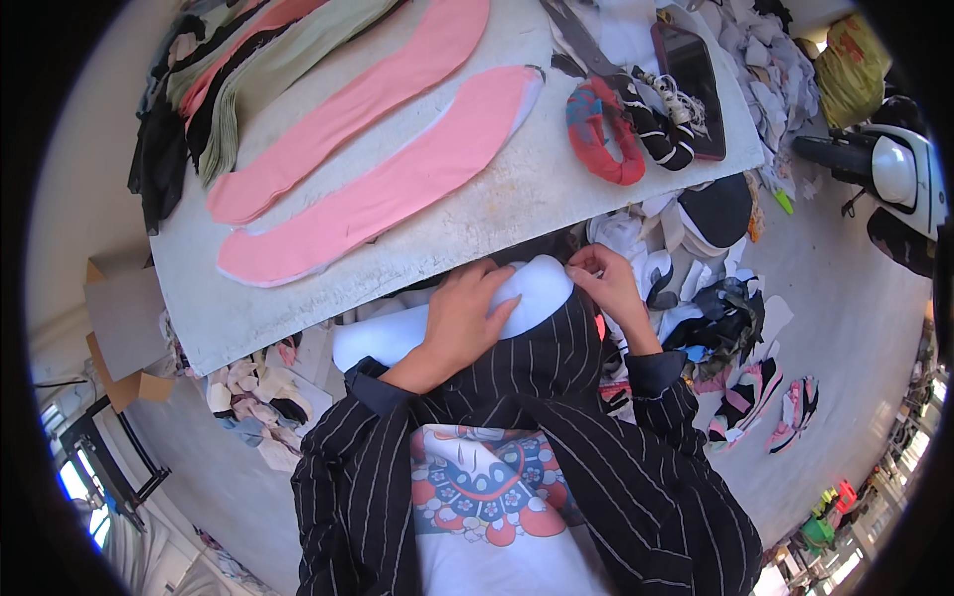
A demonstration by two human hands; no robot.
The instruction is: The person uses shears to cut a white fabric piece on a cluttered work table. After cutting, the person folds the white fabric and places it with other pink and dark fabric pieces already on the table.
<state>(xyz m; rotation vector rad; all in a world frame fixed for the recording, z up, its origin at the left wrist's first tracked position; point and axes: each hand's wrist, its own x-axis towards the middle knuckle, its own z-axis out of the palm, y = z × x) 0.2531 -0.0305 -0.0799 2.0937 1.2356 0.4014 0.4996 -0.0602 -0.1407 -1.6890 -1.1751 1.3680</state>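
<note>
Across my lap, below the table's near edge, lies a smooth white curved piece (545,285) that looks like cloth or foam. My left hand (465,316) rests over its middle, fingers curled on its upper side and thumb lying along it. At its right end, my right hand (604,283) pinches the rim between thumb and fingertips. Two curved pink cloth pieces (388,204) lie side by side on the table; the nearer has a white edge showing beneath. Large scissors (594,55) with red and black cloth-wrapped handles lie at the table's right.
The worn white table (298,323) stands before me. A dark flat device (693,89) lies beside the scissors. Striped layers of cloth (238,89) hang at the far left. Scrap heaps (720,318) cover the floor right, a cardboard box (124,328) sits left, and a scooter (894,169) stands far right.
</note>
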